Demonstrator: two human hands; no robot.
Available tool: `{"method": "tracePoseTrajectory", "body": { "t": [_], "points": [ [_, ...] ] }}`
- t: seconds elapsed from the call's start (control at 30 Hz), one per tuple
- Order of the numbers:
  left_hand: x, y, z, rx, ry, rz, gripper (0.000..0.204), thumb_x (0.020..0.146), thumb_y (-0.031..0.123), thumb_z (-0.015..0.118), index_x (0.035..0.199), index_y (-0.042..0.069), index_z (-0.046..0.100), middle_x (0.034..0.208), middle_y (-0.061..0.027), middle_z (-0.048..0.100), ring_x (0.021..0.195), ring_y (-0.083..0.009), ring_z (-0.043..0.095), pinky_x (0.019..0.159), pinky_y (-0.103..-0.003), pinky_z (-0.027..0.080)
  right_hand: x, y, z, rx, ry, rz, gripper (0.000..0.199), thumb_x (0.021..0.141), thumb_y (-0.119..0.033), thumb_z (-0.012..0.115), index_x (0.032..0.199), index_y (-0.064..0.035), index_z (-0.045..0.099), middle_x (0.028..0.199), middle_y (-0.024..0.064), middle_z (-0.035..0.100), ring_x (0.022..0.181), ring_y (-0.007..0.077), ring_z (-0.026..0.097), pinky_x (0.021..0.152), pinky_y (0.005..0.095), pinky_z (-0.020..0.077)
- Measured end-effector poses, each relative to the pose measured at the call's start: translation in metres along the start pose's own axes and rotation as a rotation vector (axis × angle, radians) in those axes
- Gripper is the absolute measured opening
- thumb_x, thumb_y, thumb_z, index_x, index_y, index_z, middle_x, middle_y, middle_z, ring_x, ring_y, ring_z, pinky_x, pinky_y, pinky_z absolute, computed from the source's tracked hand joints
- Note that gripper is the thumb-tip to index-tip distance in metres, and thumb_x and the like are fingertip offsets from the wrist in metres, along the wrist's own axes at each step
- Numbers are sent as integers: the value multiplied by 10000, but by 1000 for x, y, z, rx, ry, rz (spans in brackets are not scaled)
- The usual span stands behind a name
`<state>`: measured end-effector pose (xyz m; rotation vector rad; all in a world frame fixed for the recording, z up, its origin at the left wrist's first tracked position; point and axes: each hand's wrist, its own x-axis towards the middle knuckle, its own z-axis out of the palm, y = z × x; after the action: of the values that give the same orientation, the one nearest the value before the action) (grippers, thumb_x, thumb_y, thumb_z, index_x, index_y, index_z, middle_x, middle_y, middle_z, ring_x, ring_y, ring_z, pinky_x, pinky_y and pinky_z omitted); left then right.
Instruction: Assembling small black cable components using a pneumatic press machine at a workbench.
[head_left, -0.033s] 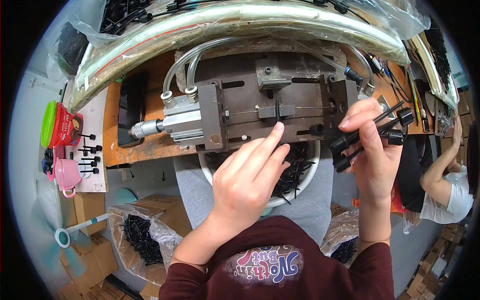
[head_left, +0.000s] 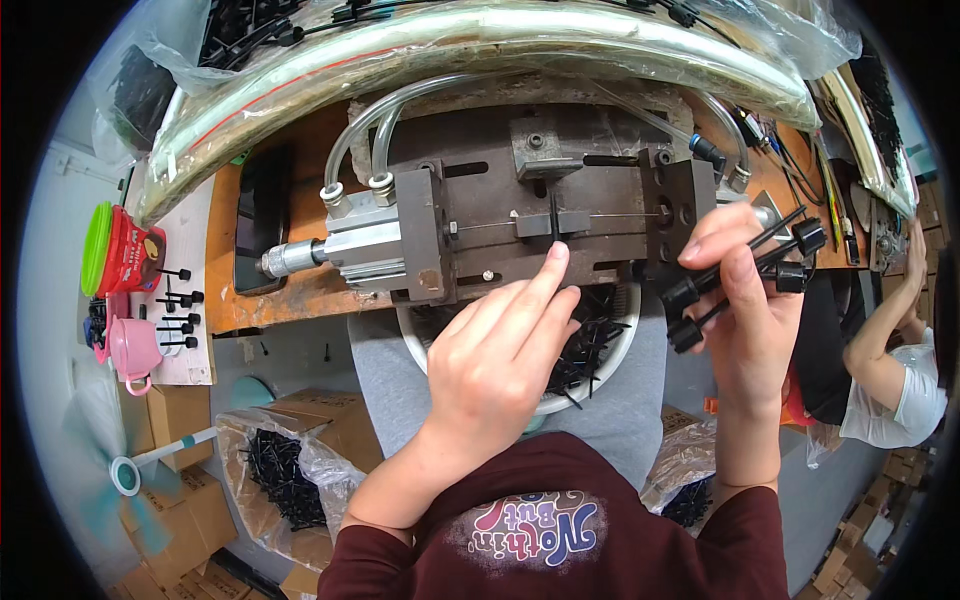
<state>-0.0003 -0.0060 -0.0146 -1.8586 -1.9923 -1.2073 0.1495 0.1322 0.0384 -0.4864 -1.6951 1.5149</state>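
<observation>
My left hand (head_left: pixel 495 350) is in front of a metal pneumatic fixture (head_left: pixel 480 190), its index finger stretched forward. That fingertip touches the near end of a thin black rod (head_left: pixel 555 215), which stands between two small dark clamping blocks (head_left: pixel 575 222). The hand's other fingers are loosely bent, and I see nothing held in it. Right of the fixture, my right hand (head_left: pixel 750 310) is closed around several black plastic sticks with round capped ends (head_left: pixel 685 292), which point in different directions. Below the fixture a white tub (head_left: pixel 632 345) holds many black rods, partly hidden by my left hand.
Air hoses (head_left: pixel 350 125) arch over the fixture's cylinder (head_left: pixel 365 245). A dark phone (head_left: pixel 262 215) lies on the wooden bench at left, near a pink cup (head_left: pixel 135 345) and loose capped sticks. A bag of black parts (head_left: pixel 285 480) stands lower left. Another person (head_left: pixel 895 370) sits at right.
The bundle of black sticks in my right hand has shifted very slightly. My left hand stays at the rod, almost unmoved.
</observation>
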Motion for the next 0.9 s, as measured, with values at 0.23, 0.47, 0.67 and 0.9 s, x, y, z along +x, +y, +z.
{"method": "tracePoseTrajectory", "body": {
  "t": [0.23,0.47,0.67,0.9],
  "points": [
    [16,0,-2,127,-59,-6,294,684,121,842,950,48,740,1181,-94,725,722,-197,686,647,-292,524,-17,2,-2,169,20,189,265,957,-208,674,924,55,689,924,116,644,570,89,578,448,180,449],
    [16,-3,-5,75,-91,-28,378,659,102,861,1014,46,746,1194,-107,724,761,-187,707,657,-273,536,-17,8,3,474,44,294,282,1019,-226,593,909,33,605,857,90,598,475,36,415,388,186,346],
    [11,9,-29,-580,-115,-26,475,645,92,901,1083,-6,743,1049,-164,748,863,-221,737,696,-305,585,-24,10,13,541,28,354,302,1017,-260,602,917,24,613,874,72,603,475,30,416,385,196,323],
    [0,18,-47,-478,-117,-101,349,626,110,907,943,40,777,890,-78,730,786,-191,699,653,-263,563,-15,-2,8,308,225,186,290,1023,-248,586,906,15,620,860,44,581,473,19,391,368,180,303]
  ]
}}
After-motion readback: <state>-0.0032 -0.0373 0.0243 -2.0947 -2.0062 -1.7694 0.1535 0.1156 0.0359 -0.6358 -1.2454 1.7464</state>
